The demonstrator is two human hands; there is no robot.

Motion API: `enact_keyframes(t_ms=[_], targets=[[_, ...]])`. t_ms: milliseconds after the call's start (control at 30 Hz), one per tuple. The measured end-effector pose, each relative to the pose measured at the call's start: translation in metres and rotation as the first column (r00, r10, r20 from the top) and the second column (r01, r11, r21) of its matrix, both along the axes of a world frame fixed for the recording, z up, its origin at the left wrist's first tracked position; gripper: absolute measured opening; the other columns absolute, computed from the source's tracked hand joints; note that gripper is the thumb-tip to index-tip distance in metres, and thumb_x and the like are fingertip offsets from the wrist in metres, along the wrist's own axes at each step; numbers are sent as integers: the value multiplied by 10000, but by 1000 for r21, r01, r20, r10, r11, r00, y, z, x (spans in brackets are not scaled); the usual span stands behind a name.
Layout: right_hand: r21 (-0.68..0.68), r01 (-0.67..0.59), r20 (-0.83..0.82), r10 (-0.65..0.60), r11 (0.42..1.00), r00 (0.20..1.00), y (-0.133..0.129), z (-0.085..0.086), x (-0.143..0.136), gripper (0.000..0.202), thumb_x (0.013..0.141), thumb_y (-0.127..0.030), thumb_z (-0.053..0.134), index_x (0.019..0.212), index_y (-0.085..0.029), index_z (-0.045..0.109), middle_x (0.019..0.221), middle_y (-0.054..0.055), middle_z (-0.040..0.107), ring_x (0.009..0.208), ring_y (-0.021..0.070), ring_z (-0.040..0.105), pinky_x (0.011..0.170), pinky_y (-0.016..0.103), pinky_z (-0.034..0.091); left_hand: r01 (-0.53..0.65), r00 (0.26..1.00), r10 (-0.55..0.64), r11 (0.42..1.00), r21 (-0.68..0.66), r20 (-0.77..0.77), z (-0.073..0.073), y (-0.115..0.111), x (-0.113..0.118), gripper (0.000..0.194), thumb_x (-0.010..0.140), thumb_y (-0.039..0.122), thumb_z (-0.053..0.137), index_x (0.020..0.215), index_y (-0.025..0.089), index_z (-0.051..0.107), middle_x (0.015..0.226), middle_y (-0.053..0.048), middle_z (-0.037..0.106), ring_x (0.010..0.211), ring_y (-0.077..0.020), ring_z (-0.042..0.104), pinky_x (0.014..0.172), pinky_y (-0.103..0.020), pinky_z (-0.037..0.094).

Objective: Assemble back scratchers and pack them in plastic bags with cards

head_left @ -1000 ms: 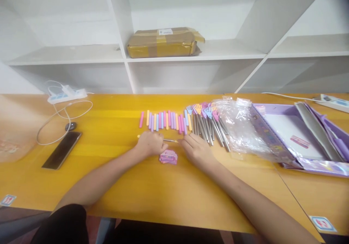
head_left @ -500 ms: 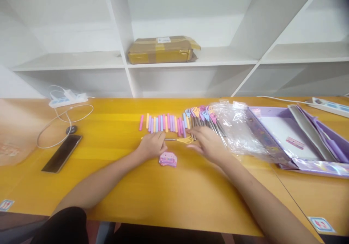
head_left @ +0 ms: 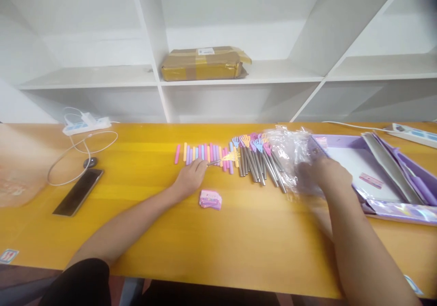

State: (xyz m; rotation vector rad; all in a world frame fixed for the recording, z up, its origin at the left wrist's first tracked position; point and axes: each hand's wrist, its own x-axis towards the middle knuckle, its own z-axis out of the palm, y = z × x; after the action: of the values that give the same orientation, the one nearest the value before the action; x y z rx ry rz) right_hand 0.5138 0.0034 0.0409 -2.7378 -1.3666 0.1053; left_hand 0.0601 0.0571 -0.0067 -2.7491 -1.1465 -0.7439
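My left hand (head_left: 190,176) is closed on a back scratcher (head_left: 229,157) with a yellow claw head and a metal rod; its head points right over the row of coloured tubes (head_left: 201,153). My right hand (head_left: 329,174), smeared by motion, is over the clear plastic bags (head_left: 290,149) at the left wall of the purple box (head_left: 385,203); its fingers cannot be made out. Between the hands lies a pile of back scratchers (head_left: 259,160) with blue, yellow, pink and purple heads. A small stack of pink cards (head_left: 210,199) lies in front of the tubes.
At left are a phone (head_left: 78,192), a dark round object (head_left: 90,162), a white cable and a power strip (head_left: 87,124). Another power strip (head_left: 416,134) stands at right. A taped cardboard box (head_left: 205,63) rests on the white shelf (head_left: 287,73) behind the table.
My right hand has moved right, from beside the yellow head to the plastic bags and box. My left hand has raised the yellow back scratcher and tilted its head up, over the tubes.
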Motion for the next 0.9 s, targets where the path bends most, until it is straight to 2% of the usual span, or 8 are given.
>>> enact_keyframes(t_ms=[233, 300, 433, 700, 800, 900], targets=[[236, 47, 18, -53, 971, 998, -4, 5, 16, 341, 907, -395, 624, 1110, -175, 789, 851, 153, 676, 633, 198, 422, 667, 395, 349, 50, 991, -29, 986, -160, 132, -4, 0, -3, 353, 1088, 183, 388, 1409, 225, 526, 1298, -111, 623, 1079, -205, 677, 907, -332, 577], [289, 29, 44, -44, 957, 998, -7, 8, 16, 323, 913, -399, 616, 1052, -176, 804, 882, 153, 661, 627, 181, 391, 666, 388, 334, 74, 987, -43, 976, -202, 157, -3, 0, -2, 366, 1088, 178, 380, 1422, 234, 519, 1303, -104, 612, 1067, -197, 670, 912, -324, 573], [352, -14, 76, -14, 936, 997, -10, 12, 13, 390, 950, -383, 559, 1116, -146, 821, 1095, 214, 653, 675, 176, 412, 679, 387, 314, 112, 975, -58, 962, -249, 215, 1, -2, -1, 363, 1096, 188, 358, 1414, 225, 527, 1293, -101, 607, 1058, -189, 653, 951, -324, 563], [395, 33, 44, -55, 918, 997, -11, 19, 4, 376, 958, -367, 558, 1099, -175, 848, 1148, 223, 674, 771, 227, 478, 704, 408, 282, 169, 957, -70, 924, -344, 282, 12, -5, 0, 354, 1105, 225, 348, 1367, 230, 585, 1261, -93, 613, 1076, -194, 637, 997, -346, 548], [458, 53, 10, -64, 887, 998, -13, 28, 2, 370, 960, -341, 562, 1131, -158, 834, 1065, 200, 699, 828, 243, 524, 749, 412, 326, 217, 937, -97, 914, -343, 334, 15, -5, 0, 354, 1098, 213, 351, 1314, 227, 631, 1203, -90, 610, 1100, -195, 628, 1028, -354, 530], [512, 86, -74, -55, 855, 996, -16, 42, -6, 351, 936, -355, 617, 1116, -140, 827, 827, 121, 687, 750, 212, 548, 758, 386, 384, 244, 906, -97, 916, -320, 412, 17, -5, 1, 334, 1090, 210, 356, 1204, 199, 670, 1176, -98, 613, 1105, -191, 624, 1050, -358, 513]])
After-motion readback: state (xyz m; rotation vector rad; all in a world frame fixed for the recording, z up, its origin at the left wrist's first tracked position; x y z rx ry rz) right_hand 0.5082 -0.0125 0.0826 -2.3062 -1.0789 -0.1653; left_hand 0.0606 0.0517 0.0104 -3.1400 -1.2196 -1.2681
